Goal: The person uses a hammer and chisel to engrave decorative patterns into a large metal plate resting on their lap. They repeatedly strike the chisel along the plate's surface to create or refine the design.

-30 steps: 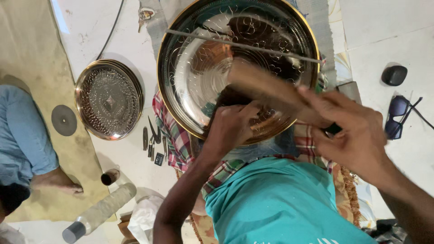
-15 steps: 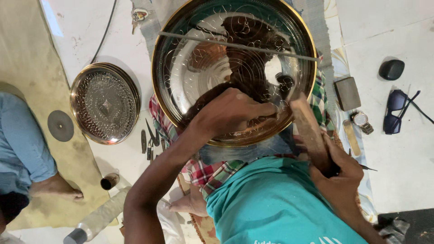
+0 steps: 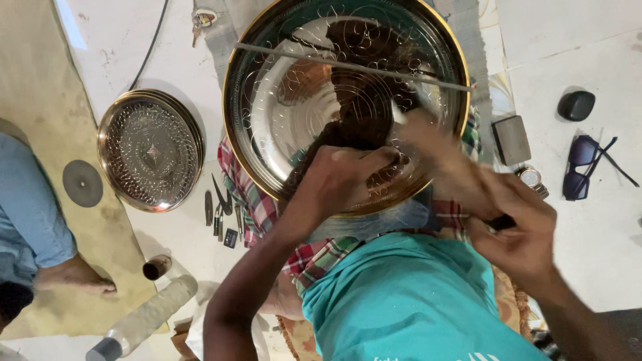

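Observation:
A large round metal plate (image 3: 249,144) with a gold rim and scrolled engraving rests tilted against my lap. My left hand (image 3: 338,180) presses on its lower part, fingers closed around a thin metal punch that is mostly hidden. My right hand (image 3: 518,230) grips the dark handle of a wooden mallet (image 3: 431,147), which is blurred over the plate's lower right, just right of my left hand. A thin metal rod (image 3: 348,65) lies across the upper part of the plate.
A smaller engraved plate (image 3: 150,150) lies on the floor at left, with several small hand tools (image 3: 221,212) beside it. Sunglasses (image 3: 588,167), a black case (image 3: 576,105), a grey block (image 3: 511,139) and a watch (image 3: 531,177) lie at right. Another person's foot (image 3: 73,277) is at far left.
The mallet was over the plate, drew back toward my lap half a second ago, and has now swung onto the plate again. My left hand stays in place.

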